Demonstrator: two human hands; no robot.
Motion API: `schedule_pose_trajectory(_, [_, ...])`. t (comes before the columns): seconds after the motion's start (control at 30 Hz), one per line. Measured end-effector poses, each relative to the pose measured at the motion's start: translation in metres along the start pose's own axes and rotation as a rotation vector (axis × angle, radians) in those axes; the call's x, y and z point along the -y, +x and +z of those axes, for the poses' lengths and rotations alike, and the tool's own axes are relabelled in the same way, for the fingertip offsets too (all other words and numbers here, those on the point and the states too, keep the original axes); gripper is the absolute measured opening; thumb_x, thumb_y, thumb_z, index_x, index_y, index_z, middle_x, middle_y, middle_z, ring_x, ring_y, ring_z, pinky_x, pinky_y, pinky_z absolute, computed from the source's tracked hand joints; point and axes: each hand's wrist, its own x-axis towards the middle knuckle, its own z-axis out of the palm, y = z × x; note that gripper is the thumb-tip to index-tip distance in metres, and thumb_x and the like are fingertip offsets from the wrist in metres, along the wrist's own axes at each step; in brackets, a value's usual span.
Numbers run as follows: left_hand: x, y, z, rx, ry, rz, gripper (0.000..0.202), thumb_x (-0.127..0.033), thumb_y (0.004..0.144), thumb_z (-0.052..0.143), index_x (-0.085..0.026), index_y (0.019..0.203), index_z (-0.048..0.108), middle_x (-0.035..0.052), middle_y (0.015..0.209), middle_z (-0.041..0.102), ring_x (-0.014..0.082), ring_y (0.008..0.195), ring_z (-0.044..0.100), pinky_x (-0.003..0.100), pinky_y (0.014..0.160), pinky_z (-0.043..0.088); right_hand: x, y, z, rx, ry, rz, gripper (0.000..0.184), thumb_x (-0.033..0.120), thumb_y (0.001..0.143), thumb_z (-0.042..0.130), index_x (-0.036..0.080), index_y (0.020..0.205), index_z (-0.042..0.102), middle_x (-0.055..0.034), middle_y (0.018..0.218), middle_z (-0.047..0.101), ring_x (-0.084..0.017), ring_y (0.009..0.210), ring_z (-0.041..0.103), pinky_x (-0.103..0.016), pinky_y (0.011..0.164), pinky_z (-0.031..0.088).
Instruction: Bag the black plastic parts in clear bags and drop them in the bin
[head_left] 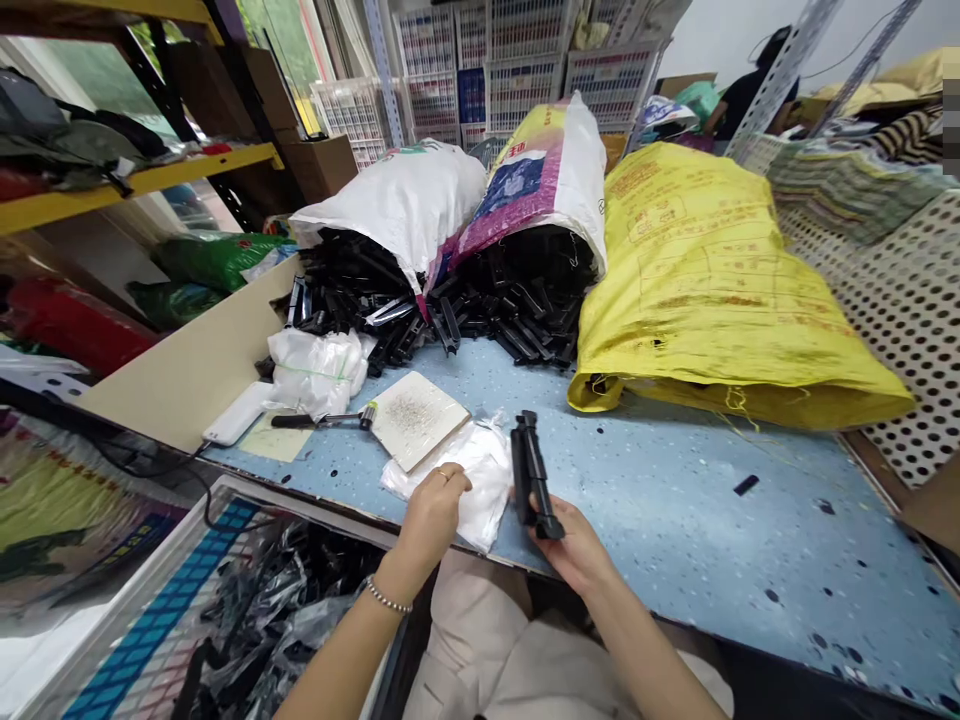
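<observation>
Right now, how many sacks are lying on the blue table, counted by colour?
Plain white sack: 1
Pink and blue printed sack: 1
Yellow sack: 1
Total: 3

Part (532, 475) between the right hand (574, 545) fingers is showing as matt black plastic. Bags (484, 470) under the left hand (435, 510) fingertips are presenting as thin, crinkled, glossy film. Table (675, 500) beyond the fingers is appearing smooth, speckled blue.

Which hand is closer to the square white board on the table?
Left. The left hand rests on clear bags just below the board; right hand, holding a black part, sits farther right.
</observation>
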Motion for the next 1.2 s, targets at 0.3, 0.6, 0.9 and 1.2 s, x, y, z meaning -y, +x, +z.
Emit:
schedule_pose_trajectory(0.3, [0.016, 0.005, 0.015, 0.072, -0.180, -0.147, 0.049, -0.002, 0.074, 0.046, -0.016, 0.120, 0.056, 0.0115, 0.124, 0.057, 0.0179, 0.098, 0.063, 0.034, 0.088, 0.053, -0.020, -0.051, -0.019, 0.439, 0.479, 0.629, 0.042, 0.033, 0.082, 0.068, 0.007, 0.113, 0.056, -0.0029, 0.074, 0.066, -0.005, 0.065, 0.062, -0.004, 0.052, 0.049])
schedule_pose_trajectory(0.6, [-0.031, -0.023, -0.012, 0.236, -0.129, 0.211, 0.070, 0.003, 0.083, 0.032, -0.023, 0.147, 0.021, 0.0117, 0.148, 0.034, 0.0204, 0.134, 0.037, 0.038, 0.109, 0.039, -0.026, -0.026, -0.005, 0.410, 0.398, 0.485, 0.026, 0.035, 0.082, 0.066, 0.012, 0.094, 0.061, 0.0011, 0.070, 0.060, 0.000, 0.052, 0.049, 0.001, 0.040, 0.040])
schedule_pose_trajectory(0.9, [-0.086, -0.041, -0.025, 0.439, -0.137, 0.204, 0.066, -0.001, 0.079, 0.042, -0.022, 0.141, 0.034, 0.0096, 0.140, 0.046, 0.0193, 0.126, 0.048, 0.033, 0.104, 0.044, -0.008, -0.049, 0.020, 0.117, -0.547, -0.189, 0.031, 0.025, 0.071, 0.068, 0.020, 0.102, 0.065, 0.0023, 0.071, 0.063, -0.012, 0.059, 0.056, -0.022, 0.052, 0.049])
schedule_pose_trajectory(1.2, [-0.005, -0.140, -0.103, 0.867, 0.097, -0.722, 0.031, -0.021, 0.073, 0.057, -0.024, 0.103, 0.066, 0.0047, 0.104, 0.068, 0.0212, 0.076, 0.069, 0.031, 0.071, 0.055, 0.011, -0.061, -0.009, 0.138, -0.732, -0.155, 0.044, 0.051, 0.080, 0.060, 0.020, 0.111, 0.065, -0.0064, 0.087, 0.071, -0.022, 0.090, 0.064, -0.038, 0.087, 0.049])
